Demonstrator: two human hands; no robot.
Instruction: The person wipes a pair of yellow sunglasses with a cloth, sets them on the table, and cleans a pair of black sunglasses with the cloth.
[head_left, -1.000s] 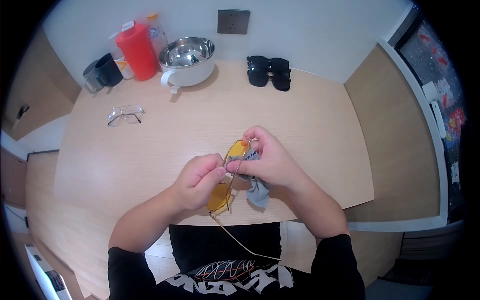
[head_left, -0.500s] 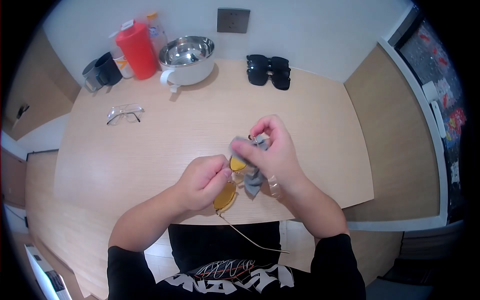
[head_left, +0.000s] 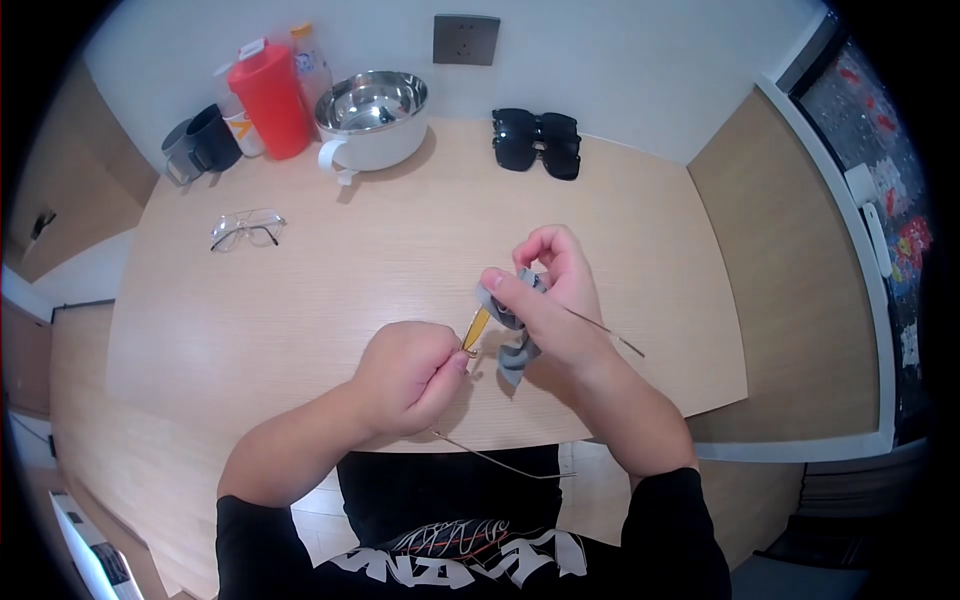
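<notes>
My left hand [head_left: 408, 372] is closed around the bridge area of a pair of yellow-tinted glasses [head_left: 476, 326]. One lens shows nearly edge-on between my hands; the other is hidden behind my left hand. A thin temple arm sticks out below toward my shirt, another beyond my right wrist. In my right hand [head_left: 560, 305] a grey cleaning cloth [head_left: 517, 355] is pinched over the far lens, with a loose corner hanging down. Both hands are above the near part of the table.
Clear-lens glasses [head_left: 247, 228] lie at the left of the wooden table [head_left: 330, 270]. Black sunglasses [head_left: 537, 143] rest at the back. Along the wall stand a white-sided steel bowl [head_left: 372, 125], a red jug [head_left: 270, 100], a bottle [head_left: 310, 65] and dark mugs [head_left: 213, 138].
The glasses have turned, so the yellow lens now appears edge-on and the other lens is hidden. My right hand and the cloth have shifted slightly right. A temple arm now shows past my right wrist.
</notes>
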